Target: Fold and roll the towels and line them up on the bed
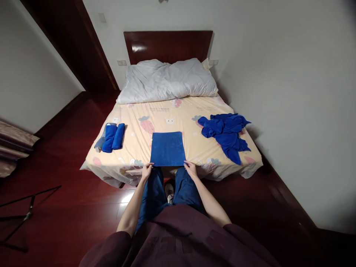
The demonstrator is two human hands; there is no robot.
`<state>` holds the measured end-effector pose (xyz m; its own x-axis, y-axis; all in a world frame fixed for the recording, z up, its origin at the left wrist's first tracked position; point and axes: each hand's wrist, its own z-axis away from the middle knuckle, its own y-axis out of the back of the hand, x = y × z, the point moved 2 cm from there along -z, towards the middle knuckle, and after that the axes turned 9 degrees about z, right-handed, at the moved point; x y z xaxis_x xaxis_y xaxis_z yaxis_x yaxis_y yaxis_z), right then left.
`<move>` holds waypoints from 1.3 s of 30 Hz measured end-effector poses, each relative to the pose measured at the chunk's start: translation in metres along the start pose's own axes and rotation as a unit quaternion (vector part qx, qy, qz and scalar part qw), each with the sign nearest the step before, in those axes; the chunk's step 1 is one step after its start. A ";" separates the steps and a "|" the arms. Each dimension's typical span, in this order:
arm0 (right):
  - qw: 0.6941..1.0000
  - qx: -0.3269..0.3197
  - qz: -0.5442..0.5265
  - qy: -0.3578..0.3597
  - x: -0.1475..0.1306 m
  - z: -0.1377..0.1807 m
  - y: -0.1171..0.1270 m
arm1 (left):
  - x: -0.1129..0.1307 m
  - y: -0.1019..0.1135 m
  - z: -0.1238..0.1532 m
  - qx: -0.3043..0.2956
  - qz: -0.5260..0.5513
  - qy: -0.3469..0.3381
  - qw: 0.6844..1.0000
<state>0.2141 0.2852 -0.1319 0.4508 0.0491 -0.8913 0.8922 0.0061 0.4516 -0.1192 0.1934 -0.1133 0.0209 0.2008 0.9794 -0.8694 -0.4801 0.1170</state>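
A folded blue towel (167, 148) lies flat near the foot of the bed (194, 111), which has a yellow cartoon-print sheet. My left hand (146, 171) pinches the towel's near left corner. At the near right corner, my right hand (191, 168) pinches the cloth the same way. Both hands rest at the bed's front edge, fingers closed on the cloth.
Rolled blue towels (113, 137) lie at the bed's left edge. A heap of loose blue towels (226, 133) sits on the right side. A white duvet (167, 79) is bunched against the wooden headboard. A black stand (19, 217) lies on the red wood floor at left.
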 end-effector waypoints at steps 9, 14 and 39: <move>0.998 0.015 0.059 0.022 -0.009 -0.011 0.001 | 0.009 -0.003 -0.010 -0.013 -0.091 -0.074 0.993; 0.996 0.005 0.075 0.043 -0.020 -0.028 0.002 | 0.017 -0.006 -0.025 -0.019 -0.120 -0.123 0.985; 0.999 -0.011 0.017 -0.029 -0.004 -0.089 -0.013 | 0.011 -0.014 -0.088 -0.052 -0.107 -0.093 0.989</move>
<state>0.1979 0.3736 -0.1303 0.4830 -0.0092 -0.8756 0.8754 0.0280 0.4826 -0.1501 0.2772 -0.1186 0.2916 0.1227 0.9486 -0.8813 -0.3511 0.3163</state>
